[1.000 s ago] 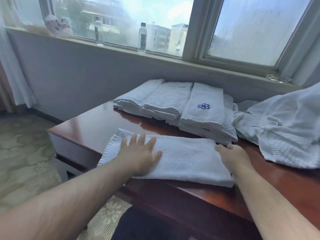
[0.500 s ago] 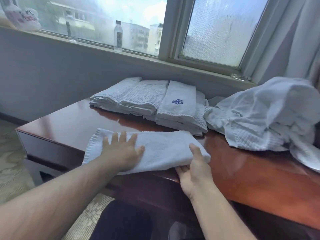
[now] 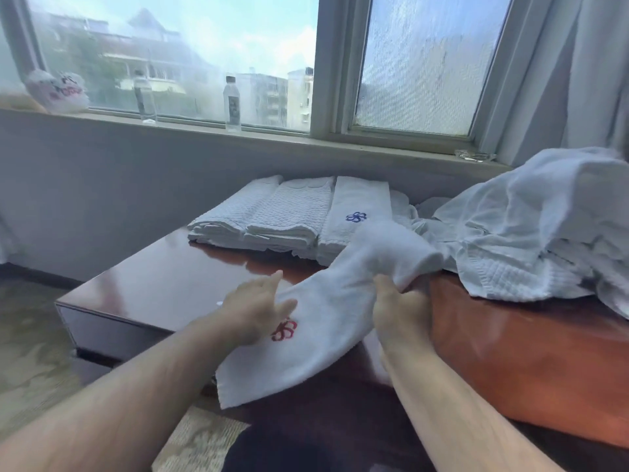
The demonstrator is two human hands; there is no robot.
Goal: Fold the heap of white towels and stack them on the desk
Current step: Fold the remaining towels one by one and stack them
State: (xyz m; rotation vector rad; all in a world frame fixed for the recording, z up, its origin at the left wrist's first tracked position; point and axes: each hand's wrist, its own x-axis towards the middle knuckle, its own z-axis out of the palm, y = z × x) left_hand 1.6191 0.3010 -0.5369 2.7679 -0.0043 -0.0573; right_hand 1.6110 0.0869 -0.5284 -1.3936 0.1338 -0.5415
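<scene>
Polished reddish desk (image 3: 163, 281) under a misted window, and we're mid-fold: the towel (image 3: 326, 301), white with a red flower mark, is up off the wood over the near edge, its near end hanging down and its far end bunched. The right hand (image 3: 396, 304) has its fingers curled tight into that bunch. The left hand (image 3: 253, 313) seems to pinch the left edge, thumb on top, fingers fairly straight behind the cloth. To do this well, I'd say shake the bunch flat, match the corners, then lay it down and smooth before creasing. Just beyond, the folded towels (image 3: 299, 216) sit in a neat row at the far side. To the right slumps the unfolded heap (image 3: 527, 233), so plenty remains. A water bottle (image 3: 232, 103) stands on the sill, a curtain (image 3: 578, 63) hangs far right, and patterned carpet (image 3: 30, 335) lies to the left.
</scene>
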